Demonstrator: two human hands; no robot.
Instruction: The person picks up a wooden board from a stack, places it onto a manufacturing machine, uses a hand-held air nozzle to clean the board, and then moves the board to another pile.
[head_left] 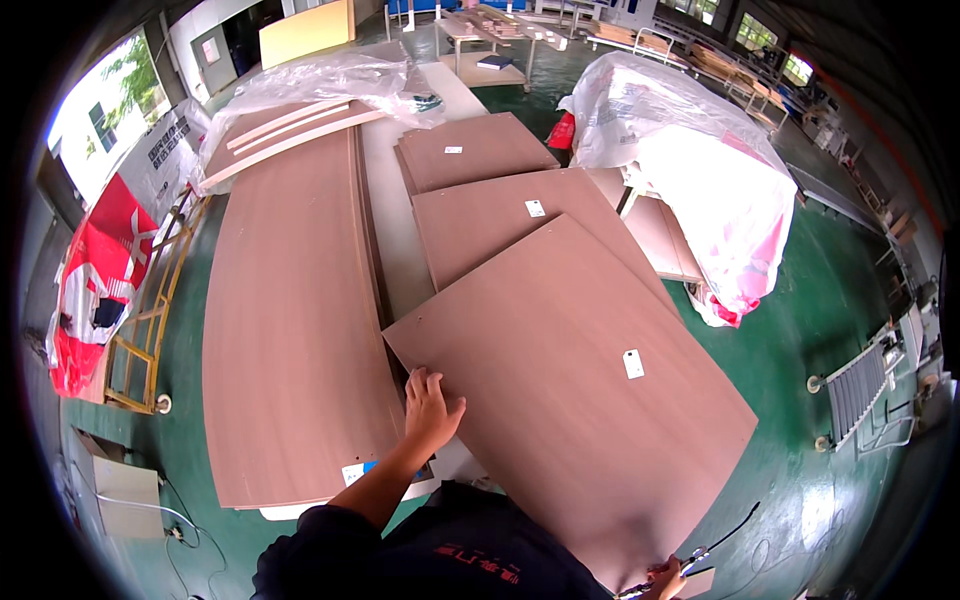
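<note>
A large brown wood-look panel (pixel 560 370) with a white label lies at a slant in front of me, over another brown panel (pixel 480 222). My left hand (pixel 432 410) is closed on its left edge, thumb apart from the fingers. At the panel's near right corner, my right hand (pixel 664 580) is closed round a slim metal tool (pixel 692 560) with a thin dark end pointing right. The panel and the picture's lower edge partly hide this hand, and the tool's exact kind is unclear.
A stack of long brown panels (pixel 290 320) lies on the left, with pale strips (pixel 290 140) and clear plastic film (pixel 320 80) at its far end. A plastic-covered stack (pixel 690 130) stands far right. A yellow trolley (pixel 150 335) is left, a grey rack (pixel 860 395) right.
</note>
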